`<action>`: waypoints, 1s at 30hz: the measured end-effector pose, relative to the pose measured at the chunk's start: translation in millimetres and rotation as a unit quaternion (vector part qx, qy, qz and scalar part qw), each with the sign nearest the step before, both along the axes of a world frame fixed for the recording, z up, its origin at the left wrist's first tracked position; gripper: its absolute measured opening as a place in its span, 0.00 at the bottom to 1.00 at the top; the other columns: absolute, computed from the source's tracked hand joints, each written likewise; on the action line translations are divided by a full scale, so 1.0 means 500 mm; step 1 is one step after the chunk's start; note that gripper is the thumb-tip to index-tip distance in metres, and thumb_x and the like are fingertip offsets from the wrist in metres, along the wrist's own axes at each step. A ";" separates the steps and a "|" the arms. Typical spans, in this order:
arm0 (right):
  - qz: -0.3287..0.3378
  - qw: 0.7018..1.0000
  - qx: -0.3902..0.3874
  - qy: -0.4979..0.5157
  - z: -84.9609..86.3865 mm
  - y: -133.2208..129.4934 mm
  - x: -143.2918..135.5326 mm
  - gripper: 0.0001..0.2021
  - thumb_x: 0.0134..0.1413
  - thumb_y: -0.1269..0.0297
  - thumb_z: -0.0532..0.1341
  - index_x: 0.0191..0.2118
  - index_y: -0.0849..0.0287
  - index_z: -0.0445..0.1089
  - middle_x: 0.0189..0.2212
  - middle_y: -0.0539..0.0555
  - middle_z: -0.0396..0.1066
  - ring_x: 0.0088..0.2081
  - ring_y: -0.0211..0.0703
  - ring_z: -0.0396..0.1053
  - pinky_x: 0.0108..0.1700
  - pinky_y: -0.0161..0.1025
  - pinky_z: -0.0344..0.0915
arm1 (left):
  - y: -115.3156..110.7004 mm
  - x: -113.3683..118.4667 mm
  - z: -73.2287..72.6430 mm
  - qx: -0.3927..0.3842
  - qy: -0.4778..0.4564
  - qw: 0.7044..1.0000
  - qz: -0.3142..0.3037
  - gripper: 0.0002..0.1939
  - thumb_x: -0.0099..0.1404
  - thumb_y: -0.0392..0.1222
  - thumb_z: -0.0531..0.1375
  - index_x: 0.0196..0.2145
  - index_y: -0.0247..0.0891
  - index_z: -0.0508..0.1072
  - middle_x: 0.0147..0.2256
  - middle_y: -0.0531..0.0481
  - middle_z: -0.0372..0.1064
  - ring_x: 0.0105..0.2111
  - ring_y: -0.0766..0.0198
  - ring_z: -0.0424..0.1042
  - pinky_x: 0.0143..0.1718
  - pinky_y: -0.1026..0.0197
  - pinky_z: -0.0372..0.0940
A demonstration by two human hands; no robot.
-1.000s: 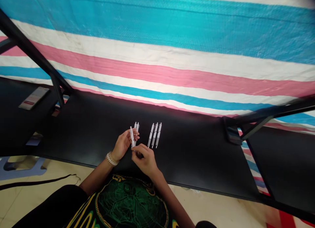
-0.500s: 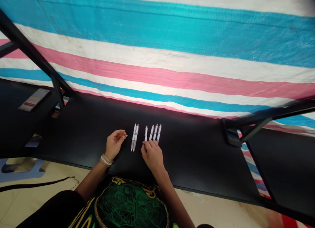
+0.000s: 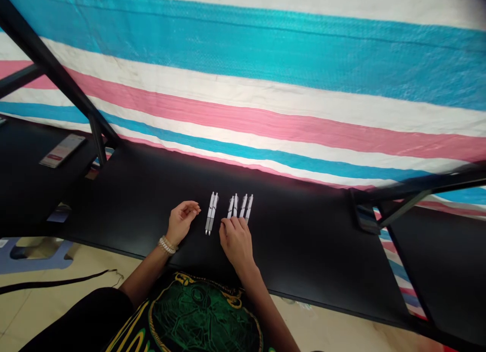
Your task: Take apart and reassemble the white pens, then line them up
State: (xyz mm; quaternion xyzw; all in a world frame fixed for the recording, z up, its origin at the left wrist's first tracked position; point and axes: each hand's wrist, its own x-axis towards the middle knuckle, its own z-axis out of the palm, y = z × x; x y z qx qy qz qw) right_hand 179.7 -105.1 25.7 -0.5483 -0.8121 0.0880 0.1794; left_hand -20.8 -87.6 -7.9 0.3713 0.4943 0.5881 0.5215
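Observation:
Several white pens lie side by side on a black table (image 3: 304,250). A pair of pens (image 3: 211,213) lies on the left, and a row of several pens (image 3: 240,206) lies just right of it. My right hand (image 3: 236,237) rests palm down, its fingertips touching the near ends of the right row. My left hand (image 3: 181,221), with a beaded bracelet on the wrist, rests on the table left of the pair, fingers loosely curled and holding nothing.
A striped blue, white and pink tarp (image 3: 266,88) hangs behind the table. Black frame bars (image 3: 61,83) slant at left and right. A card (image 3: 63,150) lies on the neighbouring table at left. A cable (image 3: 56,281) runs along the floor.
One second ago both hands held a pen above the table. That pen now lies with the right row, my left hand has drawn back leftward, and my right hand rests on the row.

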 end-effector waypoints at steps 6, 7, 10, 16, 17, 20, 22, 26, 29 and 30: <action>0.036 0.998 -0.019 0.049 -0.007 -0.016 -0.039 0.09 0.66 0.68 0.54 0.44 0.59 0.71 0.35 0.57 0.71 0.39 0.49 0.64 0.43 0.45 0.62 | -0.003 0.001 0.006 -0.008 -0.004 1.000 -0.009 0.11 0.59 0.39 0.67 0.40 0.36 0.77 0.37 0.45 0.75 0.38 0.60 0.75 0.46 0.56 0.69; 0.040 0.998 -0.023 0.051 -0.009 -0.017 -0.044 0.09 0.66 0.68 0.54 0.44 0.59 0.71 0.35 0.57 0.71 0.38 0.49 0.65 0.43 0.45 0.62 | -0.003 0.001 0.006 -0.009 -0.003 1.000 -0.009 0.11 0.59 0.39 0.67 0.40 0.36 0.77 0.37 0.45 0.75 0.38 0.60 0.75 0.46 0.56 0.69; 0.042 0.998 -0.031 0.048 -0.012 -0.017 -0.051 0.09 0.67 0.67 0.54 0.45 0.59 0.71 0.35 0.57 0.70 0.39 0.49 0.65 0.43 0.45 0.62 | -0.002 0.000 0.004 -0.008 -0.001 1.000 -0.009 0.10 0.58 0.38 0.67 0.39 0.36 0.77 0.36 0.45 0.75 0.38 0.60 0.75 0.45 0.56 0.69; 0.043 0.998 -0.035 0.033 -0.017 -0.013 -0.050 0.07 0.66 0.67 0.55 0.40 0.57 0.71 0.35 0.57 0.70 0.38 0.48 0.64 0.42 0.44 0.62 | -0.001 0.000 0.006 -0.010 -0.018 1.000 -0.008 0.10 0.57 0.36 0.67 0.38 0.36 0.77 0.35 0.45 0.75 0.37 0.61 0.75 0.43 0.58 0.69; 0.043 0.998 -0.035 0.032 -0.018 -0.013 -0.050 0.07 0.66 0.67 0.55 0.40 0.57 0.70 0.35 0.56 0.70 0.38 0.48 0.64 0.42 0.44 0.62 | -0.001 0.000 0.006 -0.013 -0.024 1.000 -0.006 0.10 0.56 0.35 0.67 0.38 0.35 0.78 0.35 0.45 0.75 0.36 0.61 0.74 0.43 0.58 0.69; 0.040 0.998 -0.039 0.028 -0.020 -0.013 -0.051 0.06 0.66 0.67 0.55 0.41 0.57 0.70 0.35 0.56 0.69 0.39 0.48 0.65 0.42 0.43 0.62 | -0.001 -0.001 0.006 -0.018 -0.022 1.000 -0.007 0.09 0.57 0.34 0.67 0.37 0.36 0.78 0.34 0.46 0.75 0.35 0.61 0.74 0.42 0.59 0.68; 0.038 0.998 -0.042 0.021 -0.020 -0.012 -0.051 0.06 0.66 0.67 0.55 0.41 0.57 0.70 0.35 0.56 0.69 0.40 0.48 0.65 0.42 0.43 0.61 | 0.000 -0.001 0.006 -0.014 -0.009 1.000 -0.011 0.07 0.57 0.34 0.66 0.37 0.36 0.78 0.34 0.46 0.75 0.35 0.61 0.74 0.41 0.59 0.68; 0.045 0.998 -0.036 0.006 -0.018 -0.009 -0.051 0.06 0.65 0.68 0.55 0.39 0.56 0.69 0.34 0.55 0.69 0.39 0.48 0.65 0.40 0.43 0.61 | 0.001 -0.002 0.012 -0.001 0.010 1.000 -0.026 0.06 0.58 0.33 0.64 0.35 0.36 0.78 0.33 0.47 0.74 0.34 0.62 0.72 0.40 0.60 0.67; 0.052 0.998 -0.031 -0.003 -0.016 -0.006 -0.051 0.05 0.64 0.69 0.56 0.38 0.56 0.69 0.33 0.55 0.68 0.38 0.48 0.64 0.40 0.43 0.60 | 0.001 -0.002 0.019 -0.009 -0.007 1.000 -0.023 0.06 0.56 0.31 0.64 0.33 0.36 0.78 0.31 0.48 0.73 0.32 0.63 0.71 0.38 0.61 0.66; 0.054 0.998 -0.031 -0.005 -0.016 -0.005 -0.052 0.05 0.64 0.69 0.56 0.38 0.56 0.69 0.33 0.55 0.68 0.38 0.48 0.64 0.40 0.43 0.60 | 0.001 -0.001 0.021 -0.013 -0.013 1.000 -0.021 0.06 0.56 0.30 0.64 0.33 0.36 0.77 0.31 0.48 0.73 0.32 0.63 0.71 0.38 0.61 0.66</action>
